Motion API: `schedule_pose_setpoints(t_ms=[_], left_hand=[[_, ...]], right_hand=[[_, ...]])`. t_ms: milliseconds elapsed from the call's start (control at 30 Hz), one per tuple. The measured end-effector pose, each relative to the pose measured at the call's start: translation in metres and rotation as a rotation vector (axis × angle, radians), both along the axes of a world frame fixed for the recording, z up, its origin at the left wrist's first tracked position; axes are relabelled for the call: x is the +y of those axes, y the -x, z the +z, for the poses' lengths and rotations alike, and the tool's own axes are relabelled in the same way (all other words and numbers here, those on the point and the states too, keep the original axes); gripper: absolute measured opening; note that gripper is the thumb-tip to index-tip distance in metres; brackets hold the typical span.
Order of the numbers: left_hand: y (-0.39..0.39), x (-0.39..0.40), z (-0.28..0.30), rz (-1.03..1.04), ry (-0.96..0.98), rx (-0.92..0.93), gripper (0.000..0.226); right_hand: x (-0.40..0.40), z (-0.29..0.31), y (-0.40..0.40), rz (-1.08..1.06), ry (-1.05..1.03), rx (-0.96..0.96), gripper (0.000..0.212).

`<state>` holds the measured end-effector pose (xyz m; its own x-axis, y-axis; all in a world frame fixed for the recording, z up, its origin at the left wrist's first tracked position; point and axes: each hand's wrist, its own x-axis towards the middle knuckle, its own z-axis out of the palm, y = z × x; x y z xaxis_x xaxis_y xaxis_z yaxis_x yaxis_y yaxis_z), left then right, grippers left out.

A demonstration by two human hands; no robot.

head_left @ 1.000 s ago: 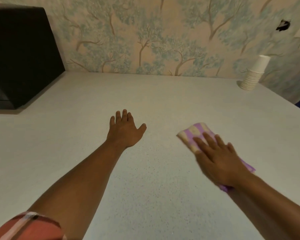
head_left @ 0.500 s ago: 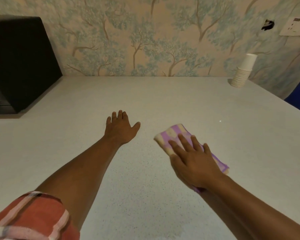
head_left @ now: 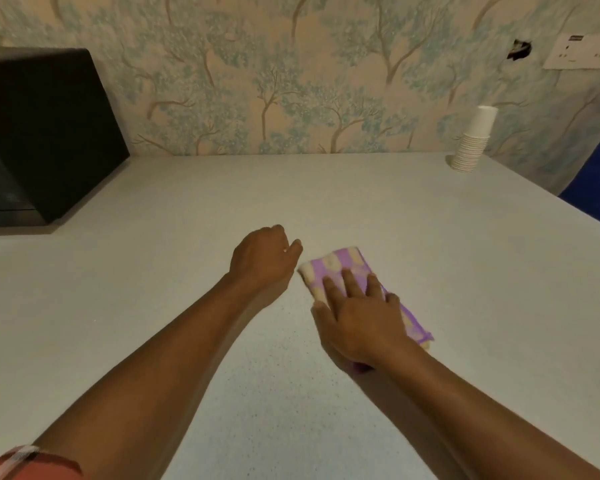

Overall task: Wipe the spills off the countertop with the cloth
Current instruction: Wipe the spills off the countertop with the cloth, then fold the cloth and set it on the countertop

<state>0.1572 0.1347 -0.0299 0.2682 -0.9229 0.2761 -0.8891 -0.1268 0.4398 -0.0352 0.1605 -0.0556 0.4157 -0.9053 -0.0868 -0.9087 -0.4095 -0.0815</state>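
Observation:
A folded purple-and-cream checked cloth (head_left: 340, 265) lies flat on the pale speckled countertop (head_left: 430, 237). My right hand (head_left: 357, 317) presses down on the cloth with fingers spread, covering its near half. My left hand (head_left: 262, 259) rests on the countertop just left of the cloth, fingers curled under, almost touching the cloth's left corner. No spill is clearly visible on the surface.
A black appliance (head_left: 42, 133) stands at the back left against the wallpapered wall. A stack of white paper cups (head_left: 473, 142) sits at the back right. A blue object (head_left: 596, 181) shows beyond the counter's right edge. A wall socket (head_left: 582, 51) is at upper right.
My right hand has slid the cloth leftward towards my left hand. My left hand's fingers, earlier spread flat, have curled in.

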Motion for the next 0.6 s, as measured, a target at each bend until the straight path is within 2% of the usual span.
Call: schedule_pose_setpoints(t_ms=[133,267,367,600], left_hand=[[0.019,0.022,0.011,-0.016,-0.131,-0.03,0.044],[0.043,0.037,0.013,-0.037,-0.31,0.02,0.042],[0.059,0.044,0.009,-0.04,-0.415,0.042,0.034],[0.076,0.048,-0.002,0.053,-0.327,0.171,0.022]], right_hand=[[-0.001,0.033,0.046,0.04,0.04,-0.075,0.06],[-0.03,0.042,0.082,-0.178,0.057,-0.194,0.045],[-0.038,0.036,0.085,-0.194,-0.018,-0.222,0.041],[-0.046,0.031,0.073,-0.195,-0.164,-0.364,0.027]])
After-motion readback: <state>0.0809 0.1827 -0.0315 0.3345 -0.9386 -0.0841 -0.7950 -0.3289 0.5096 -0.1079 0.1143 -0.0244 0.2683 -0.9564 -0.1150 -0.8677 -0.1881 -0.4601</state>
